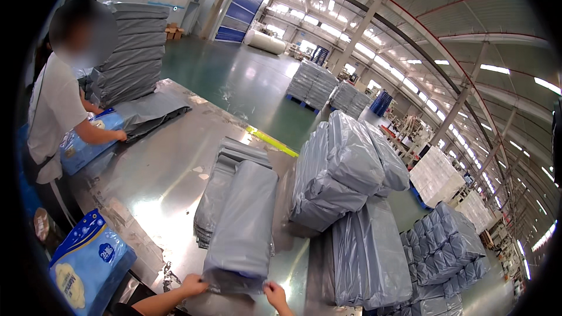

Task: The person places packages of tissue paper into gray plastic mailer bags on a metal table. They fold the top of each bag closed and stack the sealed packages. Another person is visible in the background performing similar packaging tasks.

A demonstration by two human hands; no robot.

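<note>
A grey plastic bag lies lengthwise before me on the metal table, filled out by something inside, with a bluish tint near its mouth. My left hand pinches the left corner of the bag's near end. At the right corner, my right hand grips the edge between closed fingers. Beneath and to the left of the filled bag is a stack of flat grey bags. A blue printed soft pack stands at the lower left, near my left forearm.
Filled grey bags are piled along the right side of the metal table. Across at the left, a co-worker handles another blue pack beside a grey bag. Tall grey stacks rise behind. Wrapped pallets stand on the floor beyond.
</note>
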